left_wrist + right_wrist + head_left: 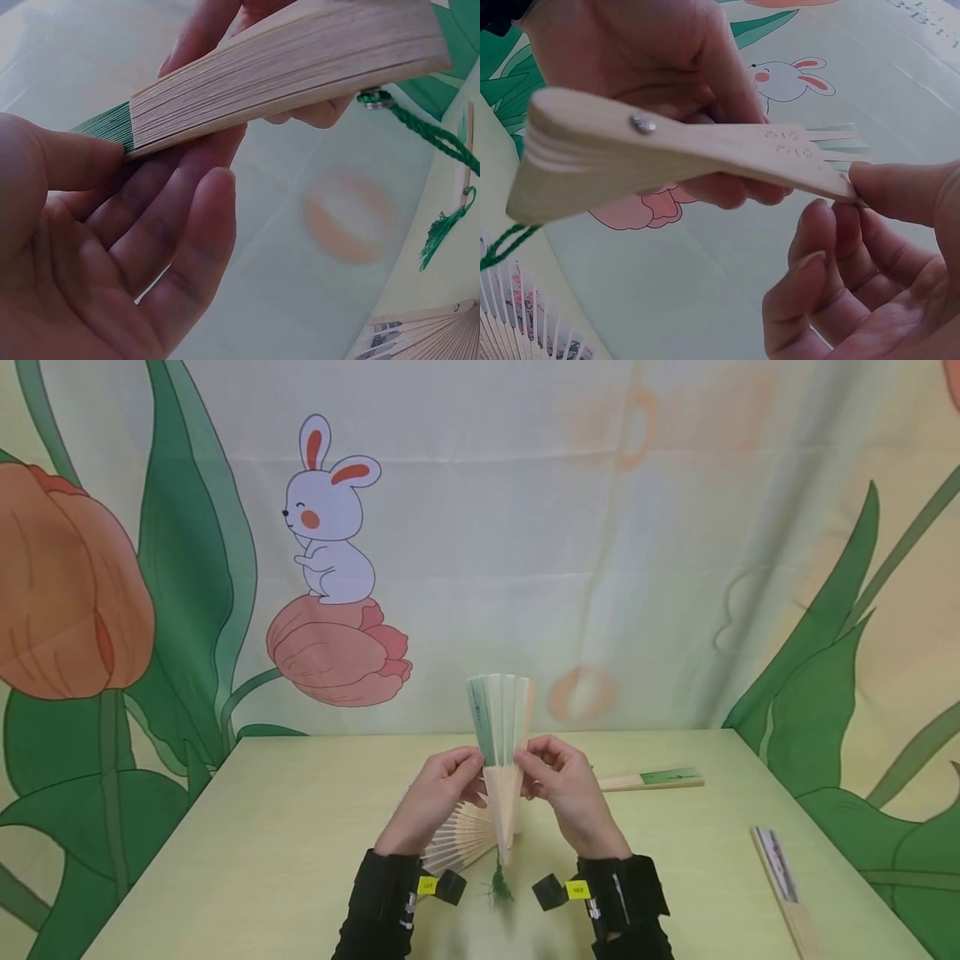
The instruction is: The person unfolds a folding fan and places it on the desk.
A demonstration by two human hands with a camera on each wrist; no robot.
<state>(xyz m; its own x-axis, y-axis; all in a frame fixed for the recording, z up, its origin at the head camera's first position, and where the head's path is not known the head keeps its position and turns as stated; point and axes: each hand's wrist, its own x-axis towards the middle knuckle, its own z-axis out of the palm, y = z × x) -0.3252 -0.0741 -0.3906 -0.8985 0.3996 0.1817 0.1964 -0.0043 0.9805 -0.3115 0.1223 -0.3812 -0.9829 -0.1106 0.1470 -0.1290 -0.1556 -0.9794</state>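
A green-leafed folding fan with pale wooden ribs [501,752] stands upright above the light wooden table [262,843], slightly spread; the left hand [435,797] pinches its left edge, the right hand [562,785] its right; an open bamboo fan [461,839] lies beneath; two closed fans [652,779] [780,877] lie well apart to the right.

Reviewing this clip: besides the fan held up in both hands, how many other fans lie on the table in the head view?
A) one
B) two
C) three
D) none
C: an opened fan lies spread under the left hand, a closed fan lies beyond the right hand, and another closed fan lies near the table's right edge, while both hands pinch the held fan.
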